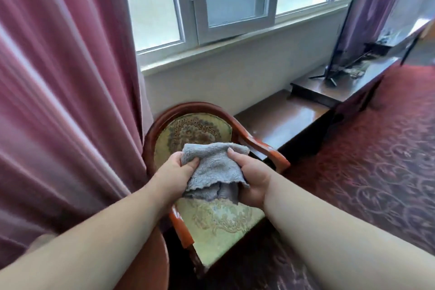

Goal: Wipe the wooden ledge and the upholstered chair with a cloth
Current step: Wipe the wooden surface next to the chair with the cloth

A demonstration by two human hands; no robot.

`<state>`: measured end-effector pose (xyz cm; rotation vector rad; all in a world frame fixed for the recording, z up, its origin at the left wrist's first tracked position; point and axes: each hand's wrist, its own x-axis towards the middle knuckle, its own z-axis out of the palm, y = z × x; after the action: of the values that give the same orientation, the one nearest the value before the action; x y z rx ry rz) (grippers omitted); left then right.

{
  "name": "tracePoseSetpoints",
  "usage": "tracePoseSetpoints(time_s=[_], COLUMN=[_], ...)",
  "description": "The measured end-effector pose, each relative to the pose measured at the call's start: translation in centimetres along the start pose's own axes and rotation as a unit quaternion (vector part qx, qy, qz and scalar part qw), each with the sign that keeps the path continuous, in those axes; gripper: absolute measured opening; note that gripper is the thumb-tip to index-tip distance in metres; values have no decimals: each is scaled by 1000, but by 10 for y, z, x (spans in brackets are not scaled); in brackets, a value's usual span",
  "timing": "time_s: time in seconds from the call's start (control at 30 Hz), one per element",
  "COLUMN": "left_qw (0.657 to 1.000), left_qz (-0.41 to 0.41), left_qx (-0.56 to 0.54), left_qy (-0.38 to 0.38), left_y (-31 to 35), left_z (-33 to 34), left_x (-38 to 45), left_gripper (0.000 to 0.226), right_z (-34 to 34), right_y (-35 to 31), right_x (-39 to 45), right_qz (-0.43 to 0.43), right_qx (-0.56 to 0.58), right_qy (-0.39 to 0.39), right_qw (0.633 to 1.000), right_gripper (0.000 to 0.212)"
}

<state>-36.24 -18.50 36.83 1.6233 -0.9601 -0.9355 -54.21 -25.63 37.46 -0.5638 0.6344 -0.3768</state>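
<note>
A grey fluffy cloth point(215, 169) is bunched between both my hands, held above the chair. My left hand point(175, 169) grips its left edge with thumb on top. My right hand point(253, 178) clasps its right side from below. Under them stands the upholstered chair point(219, 221) with a green and gold patterned seat and back, framed in red-brown wood. The dark glossy wooden ledge point(280, 117) runs along the wall under the window, to the right of the chair.
A pink curtain point(66, 89) hangs close on the left, touching the chair back. A flat television point(362, 28) stands on a raised part of the ledge at the right. Red patterned carpet point(381, 160) covers the floor on the right. A window sill point(235, 45) lies above.
</note>
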Motion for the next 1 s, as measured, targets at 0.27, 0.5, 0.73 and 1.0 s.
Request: tracePoseSetpoints(time_s=[0.27, 0.5, 0.73, 1.0], left_qw=[995, 990, 988, 978], left_qz=[-52, -89, -111, -133], left_qx=[3, 41, 24, 95], left_qy=[-87, -98, -100, -132], left_y=[21, 10, -16, -15], left_z=[204, 265, 309, 362], left_x=[20, 81, 204, 338], left_gripper=[17, 22, 21, 37], right_z=[-163, -233, -295, -351], right_y=[-79, -118, -190, -273], right_x=[-95, -73, 4, 71], right_qz=[7, 30, 40, 37], right_qx=[69, 88, 74, 129], right_qy=[105, 138, 186, 242], right_qw=[992, 986, 979, 961], right_gripper=[57, 58, 61, 58])
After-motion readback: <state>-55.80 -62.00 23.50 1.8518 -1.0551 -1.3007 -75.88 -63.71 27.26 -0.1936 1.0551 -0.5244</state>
